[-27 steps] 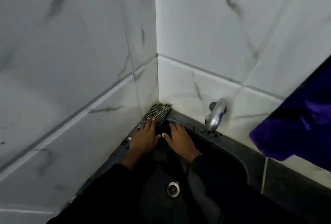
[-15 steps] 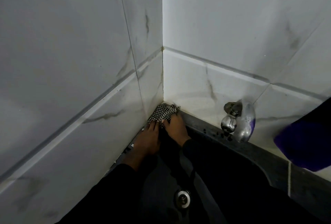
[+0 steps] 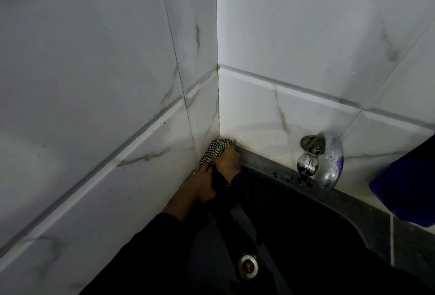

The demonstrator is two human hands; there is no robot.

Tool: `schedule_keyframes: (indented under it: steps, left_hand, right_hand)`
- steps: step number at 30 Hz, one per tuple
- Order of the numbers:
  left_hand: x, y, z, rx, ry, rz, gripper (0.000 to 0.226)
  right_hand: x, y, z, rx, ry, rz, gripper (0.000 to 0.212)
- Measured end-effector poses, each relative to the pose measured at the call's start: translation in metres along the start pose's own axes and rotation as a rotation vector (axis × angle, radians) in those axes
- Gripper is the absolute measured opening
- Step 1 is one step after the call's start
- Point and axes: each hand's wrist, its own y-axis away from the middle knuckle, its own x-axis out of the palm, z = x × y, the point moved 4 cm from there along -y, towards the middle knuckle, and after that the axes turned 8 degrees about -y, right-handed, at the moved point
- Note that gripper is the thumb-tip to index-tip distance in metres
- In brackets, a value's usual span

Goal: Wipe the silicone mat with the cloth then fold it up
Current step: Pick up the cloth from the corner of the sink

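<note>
The checked cloth [image 3: 217, 149] sits wedged in the tiled corner, and the right hand [image 3: 227, 161] has just moved up from the sink [image 3: 266, 165] and curled its fingers over it, so wiping looks ready to start. The left hand [image 3: 200, 184] touches the cloth's lower end; I cannot tell whether it holds anything. The dark silicone mat [image 3: 220, 185] seems to hang between the hands. Walls block two sides and the tap [image 3: 322, 160] crowds the right.

Dark sink [image 3: 348, 197] was set in a tiled corner. Checkered cloth [image 3: 217, 149] was bunched on its rim at the corner. Dark specks [image 3: 292, 178] were scattered on the rim.
</note>
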Motion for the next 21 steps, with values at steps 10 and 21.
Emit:
schedule_keyframes:
  steps: [10,21]
  left_hand:
    - [-0.007,0.036,-0.011,-0.04,0.349,-0.189,0.081]
    - [-0.016,0.106,-0.123,-0.182,1.586,-0.157,0.04]
  right_hand:
    - [-0.047,0.033,-0.019,-0.127,-0.262,0.05,0.031]
    - [-0.179,0.15,-0.045,-0.206,-0.336,0.159,0.036]
